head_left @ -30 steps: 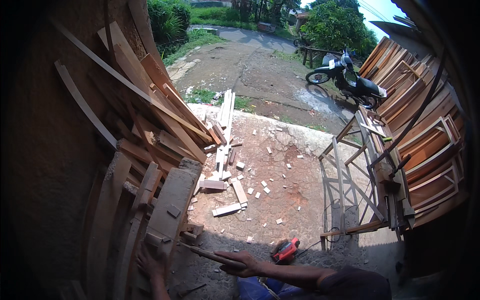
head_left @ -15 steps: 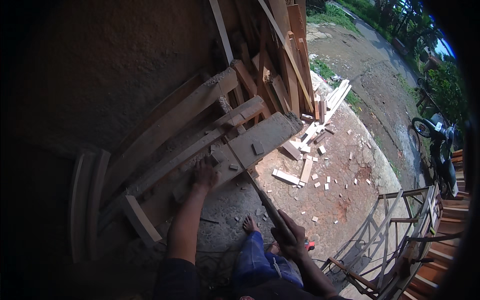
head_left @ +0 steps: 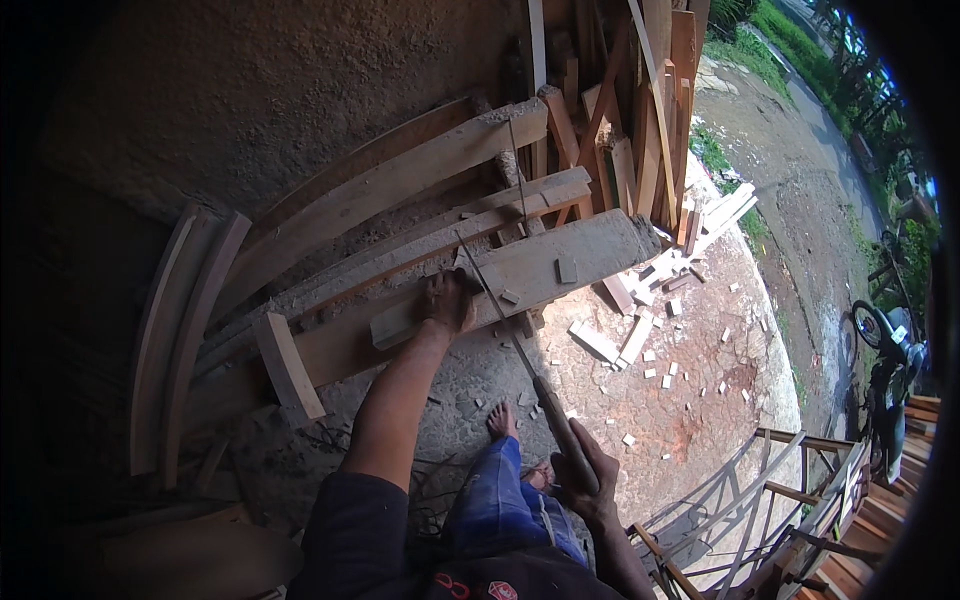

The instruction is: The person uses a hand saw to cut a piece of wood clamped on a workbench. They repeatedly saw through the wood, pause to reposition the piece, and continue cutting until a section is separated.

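Head view, looking down on a person working at a pile of timber against a rough, pitted earthen wall [head_left: 250, 90]. The left third of the frame falls into deep shadow, and what lies there cannot be made out; the person's torso is cut off by the lower edge.

The left hand [head_left: 447, 300] presses on the near edge of a broad, weathered plank [head_left: 560, 262], fingers curled together over it; whether they grip a small block beneath them cannot be told. The plank lies tilted across the pile, grey, flat and dusty, with small wood chips resting on it.

The right hand [head_left: 588, 480] is clamped around the dark, rounded wooden handle of a long thin tool [head_left: 500, 300], probably a saw. Its narrow metal blade runs from the handle up across the plank just beside the left hand; the blade's teeth are too fine to make out.

A bare foot [head_left: 503, 420] and a blue trouser leg [head_left: 495, 505] rest on the cracked concrete floor [head_left: 690, 410], reddish in patches. Short pale offcuts [head_left: 630, 340] lie scattered on the floor beyond the plank's far end. Curved boards [head_left: 175, 330] lean at the shaded left. Upright slats [head_left: 640, 110] stand at the wall's far end. A motorcycle [head_left: 885, 370], partly cut off, stands at the right rim.
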Action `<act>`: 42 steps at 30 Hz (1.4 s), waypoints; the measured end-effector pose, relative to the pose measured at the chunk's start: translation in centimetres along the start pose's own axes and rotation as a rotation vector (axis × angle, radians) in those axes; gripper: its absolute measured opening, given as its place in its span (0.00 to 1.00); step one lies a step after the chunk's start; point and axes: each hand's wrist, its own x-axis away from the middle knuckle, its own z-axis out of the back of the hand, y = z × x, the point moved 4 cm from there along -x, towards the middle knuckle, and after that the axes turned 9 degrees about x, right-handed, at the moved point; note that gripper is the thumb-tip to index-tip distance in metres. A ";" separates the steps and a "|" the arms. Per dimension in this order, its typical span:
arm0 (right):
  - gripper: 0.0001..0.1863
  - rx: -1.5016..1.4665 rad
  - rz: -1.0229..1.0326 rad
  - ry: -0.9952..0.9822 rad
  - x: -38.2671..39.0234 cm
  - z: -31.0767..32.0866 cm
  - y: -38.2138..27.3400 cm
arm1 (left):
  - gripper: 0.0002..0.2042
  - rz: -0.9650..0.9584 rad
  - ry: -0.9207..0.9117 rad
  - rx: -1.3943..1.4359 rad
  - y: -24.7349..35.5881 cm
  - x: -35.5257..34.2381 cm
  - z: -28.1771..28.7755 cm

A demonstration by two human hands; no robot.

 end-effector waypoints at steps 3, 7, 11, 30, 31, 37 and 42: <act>0.33 0.055 0.139 0.078 -0.5 -0.4 -0.6 | 0.20 -0.002 -0.032 0.008 -0.2 -0.7 -0.4; 0.34 0.072 0.127 0.040 -0.1 -0.3 -0.7 | 0.20 0.008 0.013 0.048 -1.2 -0.7 -1.1; 0.33 0.099 0.065 0.067 -0.2 0.2 -0.2 | 0.21 -0.025 -0.022 0.066 0.0 -0.7 -0.1; 0.32 0.029 0.103 -0.001 -4.2 -2.8 0.4 | 0.17 -0.108 -0.018 -0.078 -2.0 -1.1 -2.9; 0.32 0.051 0.107 0.042 -2.8 -2.3 1.1 | 0.17 -0.142 -0.031 -0.067 2.0 -0.3 -0.4; 0.32 0.064 0.125 0.086 -0.9 -2.9 1.1 | 0.18 -0.085 -0.099 0.084 1.0 -0.4 1.8; 0.32 0.067 0.101 0.033 -1.5 -1.3 0.1 | 0.20 -0.033 -0.110 -0.040 2.3 0.7 2.8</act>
